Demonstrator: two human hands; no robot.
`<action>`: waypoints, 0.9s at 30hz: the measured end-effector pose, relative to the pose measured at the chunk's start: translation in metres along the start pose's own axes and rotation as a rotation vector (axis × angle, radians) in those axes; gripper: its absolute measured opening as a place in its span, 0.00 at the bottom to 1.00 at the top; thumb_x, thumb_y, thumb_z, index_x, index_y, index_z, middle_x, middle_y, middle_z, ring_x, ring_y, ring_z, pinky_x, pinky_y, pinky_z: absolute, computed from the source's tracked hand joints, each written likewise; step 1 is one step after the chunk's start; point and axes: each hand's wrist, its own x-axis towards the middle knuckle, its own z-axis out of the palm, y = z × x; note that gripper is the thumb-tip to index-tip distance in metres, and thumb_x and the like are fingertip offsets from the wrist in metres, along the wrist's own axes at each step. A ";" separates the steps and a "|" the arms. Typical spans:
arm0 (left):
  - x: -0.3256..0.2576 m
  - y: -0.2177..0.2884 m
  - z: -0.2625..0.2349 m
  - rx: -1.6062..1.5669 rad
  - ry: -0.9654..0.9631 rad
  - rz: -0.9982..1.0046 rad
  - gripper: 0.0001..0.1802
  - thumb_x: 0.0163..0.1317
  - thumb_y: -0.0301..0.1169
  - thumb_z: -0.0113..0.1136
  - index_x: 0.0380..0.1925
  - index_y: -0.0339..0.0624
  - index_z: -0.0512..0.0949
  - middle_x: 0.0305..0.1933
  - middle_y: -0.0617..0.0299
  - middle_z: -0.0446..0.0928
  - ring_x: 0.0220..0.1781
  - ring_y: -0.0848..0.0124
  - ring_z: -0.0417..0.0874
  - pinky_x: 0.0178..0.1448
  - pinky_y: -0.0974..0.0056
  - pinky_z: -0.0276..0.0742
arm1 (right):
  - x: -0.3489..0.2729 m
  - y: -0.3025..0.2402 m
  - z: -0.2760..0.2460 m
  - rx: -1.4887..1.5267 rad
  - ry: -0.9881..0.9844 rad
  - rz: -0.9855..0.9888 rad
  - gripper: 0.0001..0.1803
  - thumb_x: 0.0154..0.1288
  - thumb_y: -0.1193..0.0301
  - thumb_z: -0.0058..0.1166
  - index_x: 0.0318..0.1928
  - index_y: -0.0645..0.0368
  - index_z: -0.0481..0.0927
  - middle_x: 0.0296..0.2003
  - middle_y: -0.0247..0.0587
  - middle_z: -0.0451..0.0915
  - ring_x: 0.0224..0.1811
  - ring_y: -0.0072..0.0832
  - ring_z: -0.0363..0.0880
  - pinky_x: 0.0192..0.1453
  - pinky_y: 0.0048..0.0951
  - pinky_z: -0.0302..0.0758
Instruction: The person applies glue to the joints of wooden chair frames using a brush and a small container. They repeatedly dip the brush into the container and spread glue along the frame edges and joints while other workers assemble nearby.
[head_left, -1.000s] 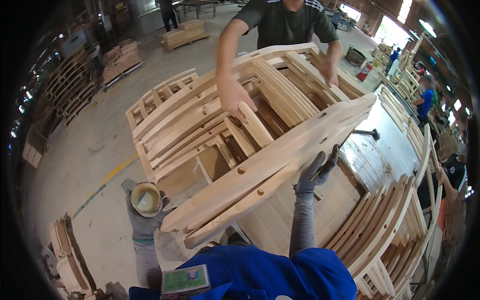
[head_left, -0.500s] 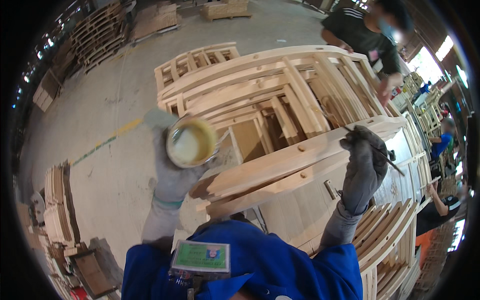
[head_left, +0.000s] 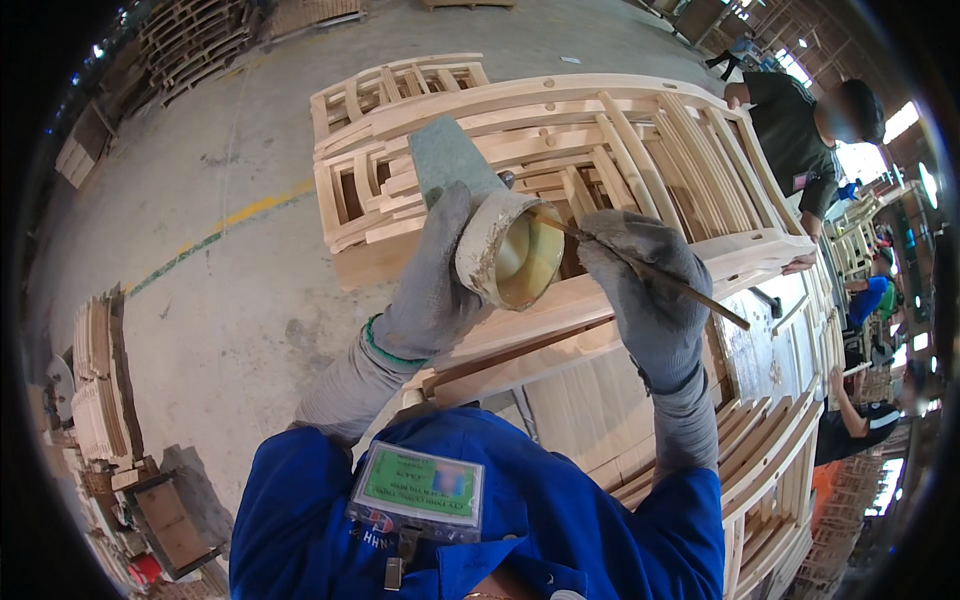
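Observation:
My left hand (head_left: 435, 280), in a grey glove, grips a small round cup (head_left: 510, 252) tilted on its side, its mouth facing right with pale yellowish glue inside. My right hand (head_left: 650, 290), also gloved in grey, holds a thin stick (head_left: 700, 295) whose tip reaches into the cup's mouth. Both hands hover above a curved pale wooden chair frame (head_left: 600, 300) lying across a stack of similar frames (head_left: 560, 130).
A person in a dark shirt (head_left: 795, 130) stands at the far right end of the frames, one hand on the wood. More curved wooden parts (head_left: 780, 460) are stacked at the right. Pallets (head_left: 190, 40) and stacked boards (head_left: 100, 380) sit on the concrete floor at the left.
My left hand has lifted the cup and tilted it toward the right. My right hand has brought the stick's tip into the cup. The view has swung so the other person is farther right.

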 end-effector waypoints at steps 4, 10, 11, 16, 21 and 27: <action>0.001 -0.010 -0.017 0.347 -0.004 0.272 0.28 0.72 0.46 0.27 0.61 0.37 0.60 0.65 0.52 0.60 0.65 0.67 0.64 0.67 0.62 0.63 | -0.027 -0.003 0.014 0.341 0.173 0.424 0.09 0.55 0.79 0.60 0.37 0.63 0.76 0.36 0.45 0.81 0.37 0.32 0.82 0.38 0.27 0.77; 0.003 -0.010 -0.019 0.263 0.007 0.343 0.27 0.73 0.43 0.25 0.63 0.37 0.56 0.68 0.51 0.56 0.66 0.64 0.62 0.68 0.62 0.60 | -0.065 -0.026 0.011 0.145 0.078 0.149 0.07 0.55 0.84 0.57 0.34 0.64 0.75 0.41 0.52 0.80 0.44 0.40 0.81 0.46 0.33 0.79; 0.003 -0.009 -0.020 0.267 0.051 0.304 0.27 0.73 0.43 0.25 0.63 0.36 0.56 0.68 0.51 0.55 0.66 0.64 0.62 0.68 0.61 0.59 | -0.066 -0.030 0.011 0.290 0.150 0.150 0.06 0.55 0.84 0.56 0.33 0.64 0.75 0.40 0.55 0.79 0.44 0.42 0.80 0.47 0.36 0.79; 0.004 -0.019 -0.038 0.869 -0.106 0.664 0.27 0.70 0.41 0.35 0.64 0.38 0.54 0.68 0.48 0.54 0.67 0.61 0.61 0.69 0.60 0.58 | -0.058 -0.022 0.002 0.667 0.277 0.280 0.08 0.57 0.85 0.52 0.38 0.66 0.70 0.39 0.59 0.78 0.44 0.41 0.80 0.49 0.40 0.80; 0.005 -0.010 -0.028 0.591 -0.235 0.493 0.33 0.61 0.32 0.56 0.63 0.39 0.53 0.69 0.46 0.53 0.68 0.58 0.60 0.69 0.58 0.57 | -0.064 -0.014 0.010 0.716 0.347 0.472 0.08 0.58 0.86 0.49 0.38 0.67 0.69 0.39 0.59 0.78 0.43 0.41 0.80 0.48 0.39 0.80; 0.004 -0.024 -0.041 0.778 -0.160 0.617 0.45 0.45 0.28 0.72 0.61 0.38 0.55 0.66 0.48 0.57 0.68 0.57 0.59 0.68 0.58 0.58 | -0.087 -0.011 0.011 0.985 0.457 0.504 0.08 0.60 0.83 0.48 0.40 0.66 0.69 0.41 0.58 0.77 0.44 0.43 0.80 0.49 0.42 0.80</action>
